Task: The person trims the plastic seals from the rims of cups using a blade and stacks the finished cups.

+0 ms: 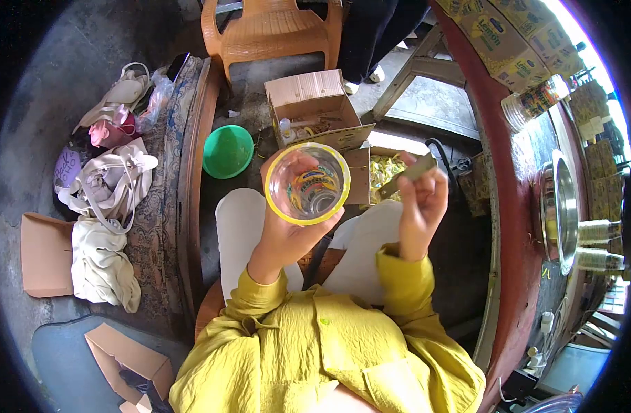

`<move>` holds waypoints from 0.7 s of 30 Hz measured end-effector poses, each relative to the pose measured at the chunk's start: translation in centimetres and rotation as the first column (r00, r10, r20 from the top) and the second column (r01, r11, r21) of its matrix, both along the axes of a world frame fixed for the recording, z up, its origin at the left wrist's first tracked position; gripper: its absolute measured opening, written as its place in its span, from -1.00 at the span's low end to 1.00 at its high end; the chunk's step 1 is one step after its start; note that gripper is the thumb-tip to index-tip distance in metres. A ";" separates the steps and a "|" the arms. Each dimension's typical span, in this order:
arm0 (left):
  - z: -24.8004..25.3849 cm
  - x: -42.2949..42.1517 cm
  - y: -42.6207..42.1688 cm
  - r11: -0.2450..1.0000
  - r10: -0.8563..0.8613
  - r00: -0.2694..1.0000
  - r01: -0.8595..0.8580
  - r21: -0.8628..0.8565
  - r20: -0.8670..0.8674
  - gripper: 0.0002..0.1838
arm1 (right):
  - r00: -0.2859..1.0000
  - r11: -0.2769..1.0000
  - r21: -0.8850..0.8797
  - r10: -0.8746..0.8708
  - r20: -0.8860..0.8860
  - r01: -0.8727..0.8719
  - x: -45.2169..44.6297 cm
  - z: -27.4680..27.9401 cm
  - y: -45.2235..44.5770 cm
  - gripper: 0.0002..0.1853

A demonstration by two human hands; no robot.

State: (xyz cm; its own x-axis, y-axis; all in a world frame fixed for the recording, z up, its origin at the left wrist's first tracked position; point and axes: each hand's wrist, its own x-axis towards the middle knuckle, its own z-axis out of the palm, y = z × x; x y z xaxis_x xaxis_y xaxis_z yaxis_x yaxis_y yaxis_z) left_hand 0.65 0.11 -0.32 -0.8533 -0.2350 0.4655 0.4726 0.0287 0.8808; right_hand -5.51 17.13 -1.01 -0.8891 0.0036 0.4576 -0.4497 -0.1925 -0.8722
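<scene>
A clear plastic jar (281, 189) with a yellow rim and a colourful printed label is in my left hand (286, 242), its mouth turned up towards me. My fingers wrap round its outside, and I can see down to its bottom. My right hand (426, 210), to the right of the jar and apart from it, pinches a flat olive-grey strip (406, 177). What the strip is made of I cannot make out. Beyond the hands, an open box (357, 172) holds yellow wrappers or labels (386, 169).
An open cardboard box (307, 88) with small items stands ahead, beside a green basin (227, 151). Further off are an orange plastic chair (274, 34) and a person's legs (377, 34). A red-edged counter (505, 241) bears a metal bowl (567, 210). Bags (112, 182) lie left.
</scene>
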 end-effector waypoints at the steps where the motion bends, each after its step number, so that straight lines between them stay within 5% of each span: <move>1: 0.1 0.1 0.0 1.000 -0.002 1.000 0.002 0.005 0.008 -0.20 | 1.000 0.999 0.036 -0.002 0.003 0.002 -1.6 -1.0 1.1 -0.74; 4: 0.4 0.4 0.1 0.997 -0.035 0.999 0.033 0.076 0.025 -0.20 | 0.979 0.981 0.110 0.145 0.143 -0.162 -8.4 -5.5 6.0 -0.74; 6: 0.4 0.5 0.1 0.998 -0.023 0.999 0.021 0.065 0.035 -0.19 | 0.780 0.891 -0.178 0.452 0.432 -0.418 -12.6 -8.5 9.8 -0.71; 8: 0.4 0.6 0.2 1.000 -0.008 1.000 0.007 0.030 0.021 -0.19 | 0.821 0.865 0.408 0.009 0.570 -0.293 -17.3 -15.8 14.1 -0.68; 9: 0.4 0.6 0.3 1.000 0.002 1.000 -0.002 0.001 0.000 -0.18 | 0.975 0.540 0.838 -0.131 0.181 -0.083 -18.8 -21.9 17.5 -0.70; 10: 0.5 0.5 0.3 0.999 0.011 1.000 -0.012 -0.031 -0.021 -0.18 | 0.965 0.095 0.961 -0.060 -0.256 0.261 -18.2 -22.4 17.3 -0.71; 11: 0.7 0.6 0.3 1.000 0.002 1.000 -0.002 -0.023 -0.029 -0.18 | 0.993 0.243 0.964 0.018 -0.115 0.108 -18.7 -22.1 17.5 -0.73; 15: 0.5 0.7 0.4 0.995 0.008 0.998 -0.015 -0.100 -0.064 -0.18 | 0.940 0.256 0.904 -0.071 -0.335 0.342 -16.2 -19.5 14.9 -0.72; 18: 0.5 0.1 0.5 0.984 -0.018 0.993 -0.003 -0.177 -0.113 -0.18 | 0.967 0.658 0.727 -0.255 -0.028 0.195 -14.1 -16.5 12.1 -0.73; 21: 0.9 -0.3 0.7 0.949 -0.019 0.980 -0.044 -0.311 -0.196 -0.18 | 0.976 0.888 0.422 -0.217 0.028 0.185 -11.9 -14.9 9.8 -0.72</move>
State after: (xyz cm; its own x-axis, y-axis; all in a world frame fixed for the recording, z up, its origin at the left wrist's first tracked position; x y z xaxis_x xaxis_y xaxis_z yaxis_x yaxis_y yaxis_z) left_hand 0.34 0.79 0.61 -0.7370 -0.0612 0.6732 0.6311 0.2944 0.7177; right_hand -17.42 26.91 -15.87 -0.9203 0.0105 0.3910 -0.3725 0.2810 -0.8844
